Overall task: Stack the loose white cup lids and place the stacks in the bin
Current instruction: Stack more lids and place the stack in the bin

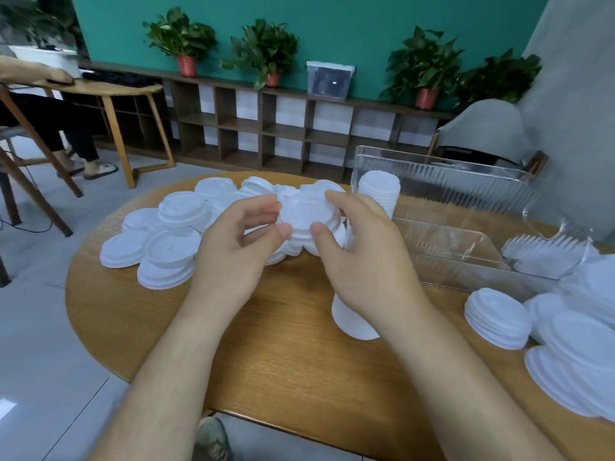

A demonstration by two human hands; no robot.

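Together, both hands (pixel 240 242) (pixel 364 251) around a lid stack (pixel 307 216).

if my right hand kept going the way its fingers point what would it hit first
Probably the heap of loose lids just beyond. The right hand points away and slightly left, gripping a small lid stack together with the left hand; depth is unclear.

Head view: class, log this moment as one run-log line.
phase: stacking | left hand: pinches lid stack | right hand: grips lid stack | loose lids: heaped on table | clear bin: right of hands
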